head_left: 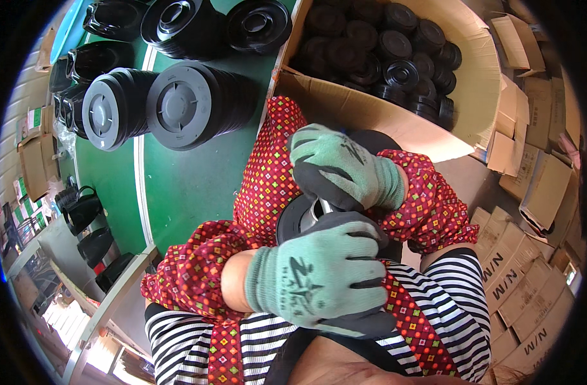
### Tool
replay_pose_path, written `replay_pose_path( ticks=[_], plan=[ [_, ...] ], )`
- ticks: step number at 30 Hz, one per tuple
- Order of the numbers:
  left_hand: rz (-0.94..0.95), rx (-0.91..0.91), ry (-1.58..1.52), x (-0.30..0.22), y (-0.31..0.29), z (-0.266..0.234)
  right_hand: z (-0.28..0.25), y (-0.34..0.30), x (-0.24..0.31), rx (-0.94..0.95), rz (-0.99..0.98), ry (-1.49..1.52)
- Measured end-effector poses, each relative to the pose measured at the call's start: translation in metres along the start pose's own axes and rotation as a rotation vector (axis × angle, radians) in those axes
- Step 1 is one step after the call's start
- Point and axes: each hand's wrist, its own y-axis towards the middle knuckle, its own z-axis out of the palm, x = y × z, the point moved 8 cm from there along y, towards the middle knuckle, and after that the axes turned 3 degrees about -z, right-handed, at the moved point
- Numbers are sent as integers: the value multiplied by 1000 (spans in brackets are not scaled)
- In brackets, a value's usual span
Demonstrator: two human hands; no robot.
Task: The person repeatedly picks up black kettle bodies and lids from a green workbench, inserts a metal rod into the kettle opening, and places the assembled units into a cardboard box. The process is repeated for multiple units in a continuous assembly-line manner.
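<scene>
In front of my body is a black round part [291, 221] with a shiny metal piece [318, 208] at its middle. My left hand [322, 279], in a green knitted glove with a dark palm, is closed on its near side. My right hand [345, 168], gloved the same way, grips it from the far side with the fingers curled. Both hands cover most of the part, so its full shape is hidden. Beneath it lies the red patterned cloth [267, 173] of an apron.
A green table [203, 186] on the left carries stacks of black round lids [184, 106] and glossy black housings [104, 61]. Ahead to the right stands a large open cardboard box [364, 109] with many black round parts [396, 45]. Cartons [518, 269] are piled along the right.
</scene>
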Motion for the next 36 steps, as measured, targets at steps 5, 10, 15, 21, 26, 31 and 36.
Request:
replay_pose_path(
  ticks=[5,10,15,21,26,31,36],
  plan=[
    [47,-79,-197,6,-27,-22,-6,-3,-3,129,370,-151],
    [36,-157,-132,15,-24,-27,0,-20,8,-123,52,-406],
    [21,-46,263,30,-11,-28,-18,-33,-17,-351,273,-160],
    [-152,-177,809,-6,-46,-66,-51,-41,35,-516,630,388],
    [-573,-408,1016,47,-155,-78,-24,-59,83,-79,495,2],
    [-859,-443,1200,141,-276,-64,7,-70,91,-122,460,-214],
    [-846,-487,1119,132,-276,-48,9,-55,92,-228,433,-257]
  ],
)
